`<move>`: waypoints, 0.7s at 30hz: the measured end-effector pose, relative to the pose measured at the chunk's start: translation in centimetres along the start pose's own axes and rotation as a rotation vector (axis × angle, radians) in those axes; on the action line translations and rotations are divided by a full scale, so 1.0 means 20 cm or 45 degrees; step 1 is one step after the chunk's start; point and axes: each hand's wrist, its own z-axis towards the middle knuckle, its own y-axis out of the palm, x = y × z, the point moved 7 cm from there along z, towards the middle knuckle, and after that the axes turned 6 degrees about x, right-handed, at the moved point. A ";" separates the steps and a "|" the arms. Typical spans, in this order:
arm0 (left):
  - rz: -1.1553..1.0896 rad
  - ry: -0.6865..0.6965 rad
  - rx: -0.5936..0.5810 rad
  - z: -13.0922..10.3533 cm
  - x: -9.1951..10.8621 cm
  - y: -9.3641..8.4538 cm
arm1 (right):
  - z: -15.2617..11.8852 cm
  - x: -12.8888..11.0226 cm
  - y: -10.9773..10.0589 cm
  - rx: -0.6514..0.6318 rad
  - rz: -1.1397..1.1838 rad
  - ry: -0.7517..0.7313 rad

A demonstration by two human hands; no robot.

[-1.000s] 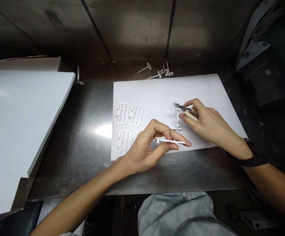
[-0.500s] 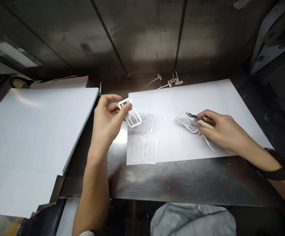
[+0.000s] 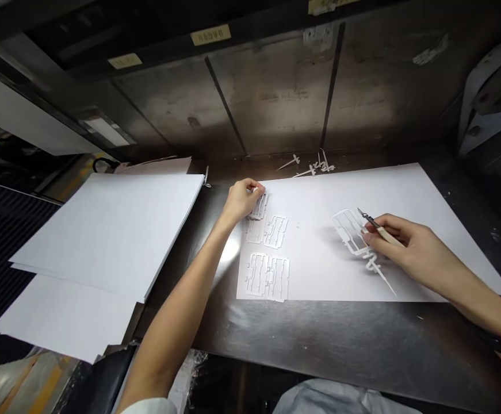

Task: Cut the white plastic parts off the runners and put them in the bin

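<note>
My left hand (image 3: pixel 242 198) pinches a white plastic frame part (image 3: pixel 260 206) at the far left corner of a white paper sheet (image 3: pixel 310 241). Just below it lie several similar flat frame parts (image 3: pixel 276 232), set out in pairs along the sheet's left side. In my right hand (image 3: pixel 409 244) is a pair of nippers (image 3: pixel 389 236) with cream handles and a dark metal tip pointing up and left. Those same fingers also hold another white frame part (image 3: pixel 347 230), raised over the sheet, from which a pointed sprue (image 3: pixel 380 272) hangs.
Cut-off sprues (image 3: pixel 314 168) lie behind the sheet, near the metal back wall (image 3: pixel 276 109). To the left is a stack of large white sheets (image 3: pixel 103 224). Bare metal worktop (image 3: pixel 319 328) runs along the front edge.
My left hand has lowered its frame part to the paper's far left corner. My right hand still holds the nippers and the other part, now turned more upright. The camera view has shifted.
</note>
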 end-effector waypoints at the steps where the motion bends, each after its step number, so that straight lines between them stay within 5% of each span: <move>1: 0.064 0.027 0.039 0.01 0.04 -0.01 | 0.00 -0.01 0.00 -0.012 0.030 0.021; 6: 0.189 0.329 0.178 -0.26 0.36 -0.05 | -0.03 -0.11 0.02 -0.068 0.315 0.108; 11: 0.199 1.272 -0.159 -0.71 0.74 0.13 | -0.08 -0.20 0.08 -0.205 0.664 0.162; 14: 0.166 1.510 -0.147 -0.81 0.79 0.21 | -0.12 -0.22 0.12 -0.327 0.816 0.246; 17: -0.017 1.314 0.017 -0.78 0.77 0.18 | -0.14 -0.24 0.13 -0.393 0.929 0.274; 19: -0.336 0.915 0.029 -0.72 0.72 0.14 | -0.13 -0.26 0.12 -0.387 0.996 0.269; 21: -0.771 0.447 -0.166 -0.68 0.65 0.17 | -0.12 -0.25 0.10 -0.359 1.070 0.294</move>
